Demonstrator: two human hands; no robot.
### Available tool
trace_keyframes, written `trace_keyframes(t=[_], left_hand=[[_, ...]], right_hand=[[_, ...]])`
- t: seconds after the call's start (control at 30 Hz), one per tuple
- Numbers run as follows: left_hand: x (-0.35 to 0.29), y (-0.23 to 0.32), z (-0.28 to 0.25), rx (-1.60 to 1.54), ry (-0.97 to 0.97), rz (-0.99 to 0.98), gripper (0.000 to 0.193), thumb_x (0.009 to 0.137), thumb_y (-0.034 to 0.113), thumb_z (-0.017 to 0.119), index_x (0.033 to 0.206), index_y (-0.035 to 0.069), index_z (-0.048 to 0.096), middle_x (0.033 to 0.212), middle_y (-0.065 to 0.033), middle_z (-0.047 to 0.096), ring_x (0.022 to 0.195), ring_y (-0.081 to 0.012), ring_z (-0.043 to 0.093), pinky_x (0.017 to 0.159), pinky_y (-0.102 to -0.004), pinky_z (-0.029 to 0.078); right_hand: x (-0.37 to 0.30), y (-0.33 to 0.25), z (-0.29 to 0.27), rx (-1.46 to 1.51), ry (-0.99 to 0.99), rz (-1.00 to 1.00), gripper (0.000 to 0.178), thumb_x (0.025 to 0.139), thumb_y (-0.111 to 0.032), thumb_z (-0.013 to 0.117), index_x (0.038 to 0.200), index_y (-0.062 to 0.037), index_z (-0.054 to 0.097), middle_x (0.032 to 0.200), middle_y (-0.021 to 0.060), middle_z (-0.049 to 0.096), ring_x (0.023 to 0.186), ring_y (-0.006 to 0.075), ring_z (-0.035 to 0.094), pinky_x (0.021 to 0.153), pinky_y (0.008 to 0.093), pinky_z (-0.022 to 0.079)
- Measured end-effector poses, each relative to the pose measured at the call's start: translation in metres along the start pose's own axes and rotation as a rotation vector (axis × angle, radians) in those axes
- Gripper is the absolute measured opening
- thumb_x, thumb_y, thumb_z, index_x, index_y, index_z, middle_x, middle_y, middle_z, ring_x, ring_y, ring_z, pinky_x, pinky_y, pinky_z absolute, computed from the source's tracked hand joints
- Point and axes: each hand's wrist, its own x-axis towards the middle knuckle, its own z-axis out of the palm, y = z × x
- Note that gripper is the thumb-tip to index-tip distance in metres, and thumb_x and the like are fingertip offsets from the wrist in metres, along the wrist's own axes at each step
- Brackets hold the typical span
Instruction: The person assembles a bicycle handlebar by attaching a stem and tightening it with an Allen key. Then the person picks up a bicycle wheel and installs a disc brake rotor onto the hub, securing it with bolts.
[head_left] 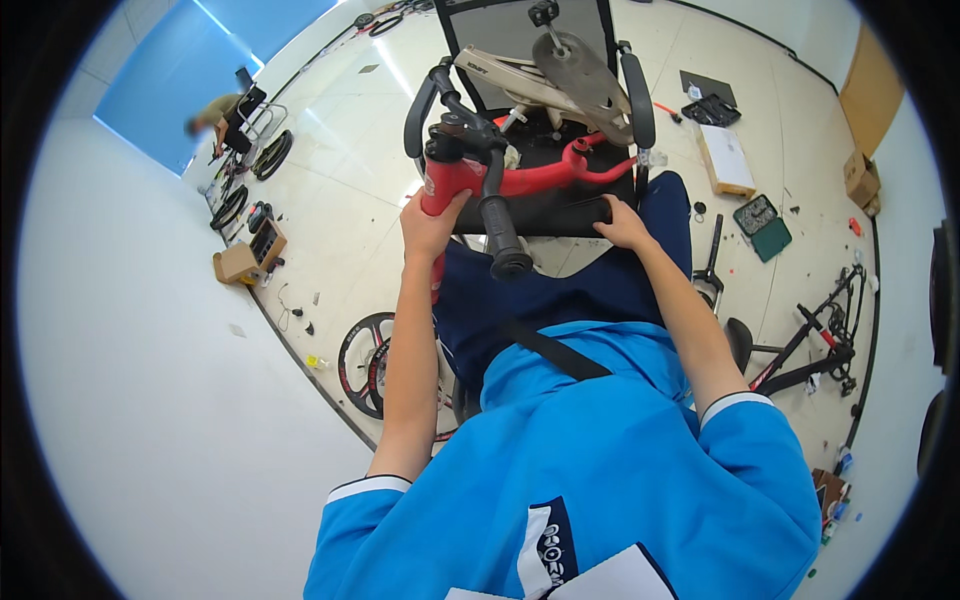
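My left hand (430, 225) is closed around the head-tube end of a red bicycle frame (530, 180), which lies across an office chair. A black handlebar (465, 115) is attached there, its rubber grip (502, 235) pointing toward me. With fingers curled, my right hand (625, 225) holds the front edge of the black chair seat (550, 217). Farther back on the chair rests a beige bicycle frame (500, 75), and a long grey guard-like part with a pedal crank (575, 75) lies over it. The underside of my left hand's grip is hidden.
A spoked wheel (365, 365) is on the floor at left, near an open cardboard box (238, 265). At right are a white box (727, 160), a green case of small parts (765, 228) and a black bicycle frame (815, 340). Another person (215, 112) bends over at far left.
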Motion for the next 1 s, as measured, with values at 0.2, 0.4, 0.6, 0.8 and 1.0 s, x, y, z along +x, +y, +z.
trace_keyframes(t=[0.2, 0.4, 0.6, 0.8, 1.0], left_hand=[[-0.002, -0.004, 0.007, -0.072, 0.085, 0.189, 0.039, 0.077, 0.034, 0.085, 0.095, 0.002, 0.072, 0.08, -0.0102, 0.072, 0.072, -0.0209, 0.067, 0.072, -0.0348, 0.052], [-0.001, 0.011, -0.006, -0.128, 0.14, 0.186, 0.033, 0.077, 0.026, 0.086, 0.09, 0.0, 0.071, 0.075, -0.0062, 0.069, 0.07, -0.0122, 0.061, 0.069, -0.03, 0.05], [0.005, 0.066, -0.06, -0.065, 0.126, 0.28, 0.032, 0.075, 0.022, 0.088, 0.09, 0.0, 0.069, 0.076, -0.0036, 0.067, 0.068, -0.0102, 0.056, 0.066, -0.0281, 0.049], [0.009, 0.12, -0.128, 0.169, 0.204, 0.409, 0.039, 0.073, 0.026, 0.09, 0.093, 0.001, 0.069, 0.075, -0.0028, 0.067, 0.065, -0.0102, 0.054, 0.065, -0.0276, 0.048], [0.0, 0.105, -0.213, 0.172, 0.313, 0.315, 0.038, 0.076, 0.024, 0.086, 0.1, 0.0, 0.07, 0.079, -0.004, 0.069, 0.069, -0.0127, 0.06, 0.071, -0.0284, 0.05]], right_hand=[[-0.001, -0.007, 0.003, 0.036, 0.047, -0.089, 0.078, 0.078, -0.029, 0.075, 0.144, -0.0074, 0.041, 0.135, 0.0269, 0.05, 0.125, 0.0442, 0.052, 0.105, 0.0456, 0.045], [0.007, -0.058, -0.019, -0.112, 0.256, -0.328, 0.091, 0.071, -0.033, 0.083, 0.147, -0.0116, 0.037, 0.138, 0.0246, 0.046, 0.127, 0.0428, 0.049, 0.104, 0.0501, 0.045], [0.024, -0.127, -0.016, -0.158, 0.54, -0.455, 0.085, 0.065, -0.036, 0.088, 0.137, -0.0154, 0.047, 0.124, 0.0177, 0.051, 0.117, 0.0349, 0.052, 0.096, 0.0483, 0.042], [0.031, -0.173, 0.002, 0.006, 0.569, -0.628, 0.066, 0.071, -0.024, 0.08, 0.129, -0.0145, 0.051, 0.117, 0.0176, 0.054, 0.112, 0.0351, 0.055, 0.093, 0.0468, 0.044], [0.015, -0.172, -0.007, -0.033, 0.248, -0.623, 0.063, 0.076, -0.022, 0.074, 0.133, -0.0114, 0.051, 0.13, 0.0203, 0.053, 0.118, 0.0372, 0.056, 0.097, 0.0477, 0.046]])
